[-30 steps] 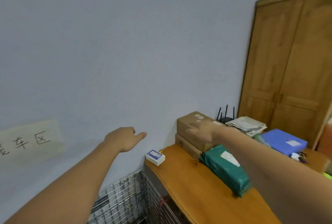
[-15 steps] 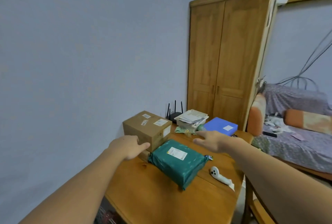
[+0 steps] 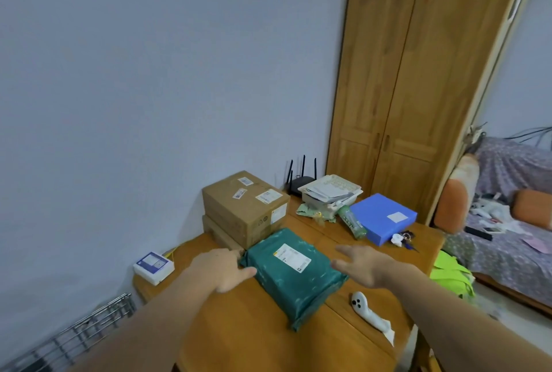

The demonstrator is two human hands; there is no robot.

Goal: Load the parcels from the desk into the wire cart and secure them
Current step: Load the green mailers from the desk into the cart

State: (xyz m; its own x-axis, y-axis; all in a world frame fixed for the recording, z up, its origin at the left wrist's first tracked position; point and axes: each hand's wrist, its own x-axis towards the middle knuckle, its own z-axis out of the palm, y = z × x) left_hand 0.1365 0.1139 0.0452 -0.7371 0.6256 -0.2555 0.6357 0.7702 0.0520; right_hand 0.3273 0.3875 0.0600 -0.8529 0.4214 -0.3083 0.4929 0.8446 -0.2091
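A green plastic-wrapped parcel with a white label lies in the middle of the wooden desk. My left hand rests at its left edge, fingers touching the wrap. My right hand hovers at its right edge with fingers spread, holding nothing. Behind the green parcel stand two stacked cardboard boxes against the wall. A blue flat box lies further right. A corner of the wire cart shows at the lower left, below the desk.
A small white and blue box sits on the desk's left corner. A white handheld device lies near the front right. A router, a tray of papers and keys stand at the back. A wardrobe and a bed are to the right.
The view swung right from the cart and wall to the desk, then tilted down. Both hands dropped to either side of the green parcel; the left one now touches it.
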